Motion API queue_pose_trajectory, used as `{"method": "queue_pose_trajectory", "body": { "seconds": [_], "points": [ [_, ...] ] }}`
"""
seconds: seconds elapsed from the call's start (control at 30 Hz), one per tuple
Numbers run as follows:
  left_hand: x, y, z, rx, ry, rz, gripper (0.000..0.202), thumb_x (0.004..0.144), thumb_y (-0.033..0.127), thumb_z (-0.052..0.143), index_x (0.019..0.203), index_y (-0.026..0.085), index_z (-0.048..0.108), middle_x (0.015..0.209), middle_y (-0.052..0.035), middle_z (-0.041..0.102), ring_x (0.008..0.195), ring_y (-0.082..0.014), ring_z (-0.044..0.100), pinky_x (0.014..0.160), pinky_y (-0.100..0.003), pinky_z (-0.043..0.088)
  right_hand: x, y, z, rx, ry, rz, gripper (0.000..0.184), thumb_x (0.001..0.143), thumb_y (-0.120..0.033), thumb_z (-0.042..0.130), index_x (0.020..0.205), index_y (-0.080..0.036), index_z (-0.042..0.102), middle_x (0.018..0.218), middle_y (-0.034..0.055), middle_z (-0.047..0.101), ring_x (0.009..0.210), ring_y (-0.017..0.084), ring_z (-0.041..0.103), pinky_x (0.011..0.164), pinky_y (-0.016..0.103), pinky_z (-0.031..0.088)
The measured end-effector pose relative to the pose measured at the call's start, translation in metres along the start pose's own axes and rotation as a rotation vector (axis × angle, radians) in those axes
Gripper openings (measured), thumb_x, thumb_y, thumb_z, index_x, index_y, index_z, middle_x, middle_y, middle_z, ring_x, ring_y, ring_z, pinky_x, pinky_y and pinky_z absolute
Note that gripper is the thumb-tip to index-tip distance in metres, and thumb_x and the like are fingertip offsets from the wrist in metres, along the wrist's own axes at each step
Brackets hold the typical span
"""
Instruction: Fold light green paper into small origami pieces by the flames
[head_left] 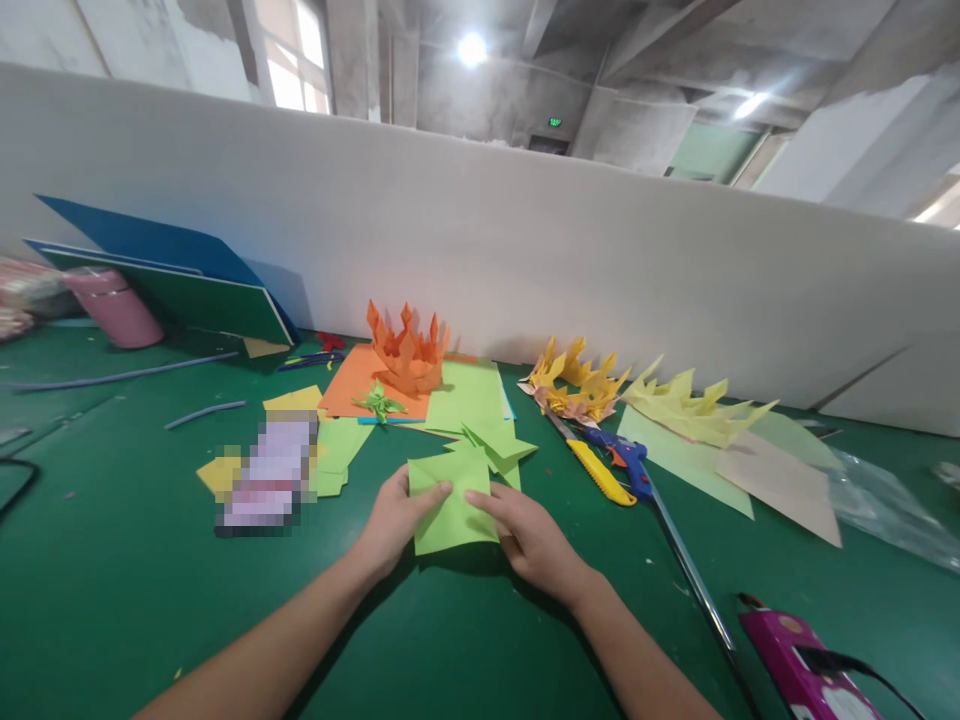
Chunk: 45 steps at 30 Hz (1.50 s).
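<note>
A light green paper square (451, 505) lies on the green table (112, 560) in front of me. My left hand (391, 525) grips its left edge, thumb on top of the sheet. My right hand (529, 538) holds the right edge, with its fingers pressed on the paper. Just behind the sheet lie several folded green paper pieces (496, 442).
An orange paper crown (407, 355) stands on orange and green sheets behind. Yellow paper crowns (577, 388), a yellow utility knife (598, 471), a blue glue gun (628, 462), a long metal ruler (694, 575), yellow spiked pieces (694, 408) lie to the right. Pink cup (116, 305) far left, magenta box (802, 670) near right.
</note>
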<state>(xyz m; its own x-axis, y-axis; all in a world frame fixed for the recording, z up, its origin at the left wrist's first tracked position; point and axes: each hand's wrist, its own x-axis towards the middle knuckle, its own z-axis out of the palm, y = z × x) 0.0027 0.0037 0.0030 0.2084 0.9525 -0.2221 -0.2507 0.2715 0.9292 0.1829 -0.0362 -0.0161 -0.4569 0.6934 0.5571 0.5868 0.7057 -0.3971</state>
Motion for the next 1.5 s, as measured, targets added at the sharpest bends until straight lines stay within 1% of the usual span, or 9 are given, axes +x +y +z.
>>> {"method": "queue_pose_trajectory", "body": {
  "seconds": [0.17, 0.33, 0.6, 0.8, 0.97, 1.13, 1.23, 1.37, 1.5],
  "points": [
    [0.0, 0.0, -0.003, 0.088, -0.061, -0.012, 0.043, 0.052, 0.034, 0.078, 0.086, 0.015, 0.06, 0.088, -0.0082, 0.071, 0.071, -0.0202, 0.065, 0.065, -0.032, 0.051, 0.002, -0.001, -0.007, 0.054, -0.094, 0.07, 0.038, 0.085, -0.012, 0.041, 0.115, -0.027, 0.058, 0.098, 0.0057, 0.067, 0.09, 0.018, 0.06, 0.076, 0.031, 0.049],
    [-0.002, -0.001, -0.003, 0.241, -0.069, 0.04, 0.035, 0.053, 0.03, 0.076, 0.081, 0.016, 0.059, 0.079, -0.0034, 0.069, 0.07, -0.0188, 0.063, 0.063, -0.028, 0.049, 0.003, -0.003, -0.001, 0.245, -0.044, 0.145, 0.026, 0.084, -0.025, 0.05, 0.105, -0.03, 0.065, 0.108, 0.0027, 0.067, 0.097, 0.017, 0.06, 0.082, 0.031, 0.048],
    [-0.003, -0.001, 0.0, 0.303, -0.122, 0.097, 0.036, 0.05, 0.021, 0.074, 0.081, 0.017, 0.057, 0.069, 0.0041, 0.06, 0.06, -0.0114, 0.054, 0.058, -0.021, 0.041, 0.006, -0.001, 0.005, 0.385, 0.113, 0.346, 0.021, 0.079, -0.041, 0.058, 0.077, -0.025, 0.072, 0.084, 0.004, 0.071, 0.079, 0.019, 0.064, 0.073, 0.031, 0.048],
    [-0.005, 0.002, 0.006, 0.175, -0.164, -0.002, 0.04, 0.046, 0.031, 0.077, 0.077, 0.017, 0.056, 0.065, 0.0018, 0.062, 0.055, -0.0121, 0.054, 0.055, -0.023, 0.042, 0.008, -0.001, 0.005, 0.507, 0.221, 0.585, 0.023, 0.072, -0.04, 0.062, 0.072, -0.018, 0.069, 0.075, 0.0055, 0.07, 0.071, 0.021, 0.062, 0.067, 0.031, 0.048],
    [-0.006, 0.005, 0.004, 0.322, -0.167, 0.105, 0.034, 0.065, 0.05, 0.061, 0.063, 0.016, 0.061, 0.049, 0.0034, 0.052, 0.046, -0.0094, 0.043, 0.046, -0.02, 0.033, 0.008, -0.002, 0.003, 0.473, 0.205, 0.627, 0.02, 0.07, -0.037, 0.062, 0.069, -0.017, 0.066, 0.071, 0.004, 0.067, 0.066, 0.019, 0.059, 0.064, 0.029, 0.046],
    [-0.003, 0.0, -0.001, 0.517, -0.174, 0.206, 0.019, 0.06, 0.037, 0.069, 0.06, 0.017, 0.066, 0.056, 0.0014, 0.06, 0.054, -0.0122, 0.049, 0.054, -0.021, 0.037, 0.008, -0.003, 0.003, 0.438, 0.182, 0.62, 0.017, 0.07, -0.035, 0.062, 0.067, -0.018, 0.063, 0.068, 0.0028, 0.064, 0.064, 0.017, 0.056, 0.063, 0.028, 0.045],
    [-0.001, -0.002, -0.002, 0.546, -0.116, 0.228, 0.016, 0.059, 0.034, 0.069, 0.055, 0.019, 0.067, 0.053, 0.0013, 0.059, 0.052, -0.0126, 0.048, 0.052, -0.022, 0.036, 0.009, -0.003, 0.004, 0.61, 0.262, 0.712, 0.025, 0.064, -0.039, 0.067, 0.075, -0.019, 0.058, 0.068, 0.0003, 0.063, 0.063, 0.016, 0.056, 0.06, 0.027, 0.046],
    [-0.003, 0.002, 0.0, 0.434, -0.073, 0.214, 0.016, 0.057, 0.033, 0.07, 0.056, 0.018, 0.069, 0.059, -0.0005, 0.063, 0.059, -0.0139, 0.052, 0.058, -0.022, 0.039, 0.014, -0.009, 0.005, 0.994, 0.332, 0.788, 0.052, 0.053, -0.04, 0.076, 0.097, -0.023, 0.053, 0.079, 0.0005, 0.067, 0.075, 0.018, 0.062, 0.069, 0.029, 0.048],
    [-0.011, 0.005, 0.007, 0.31, -0.083, 0.111, 0.019, 0.054, 0.034, 0.072, 0.06, 0.017, 0.068, 0.06, -0.0007, 0.064, 0.056, -0.0135, 0.052, 0.057, -0.023, 0.041, 0.016, -0.019, 0.009, 1.119, 0.226, 0.863, 0.043, 0.052, -0.038, 0.078, 0.087, -0.018, 0.063, 0.082, 0.0042, 0.069, 0.074, 0.017, 0.062, 0.067, 0.028, 0.048]
  ]
}}
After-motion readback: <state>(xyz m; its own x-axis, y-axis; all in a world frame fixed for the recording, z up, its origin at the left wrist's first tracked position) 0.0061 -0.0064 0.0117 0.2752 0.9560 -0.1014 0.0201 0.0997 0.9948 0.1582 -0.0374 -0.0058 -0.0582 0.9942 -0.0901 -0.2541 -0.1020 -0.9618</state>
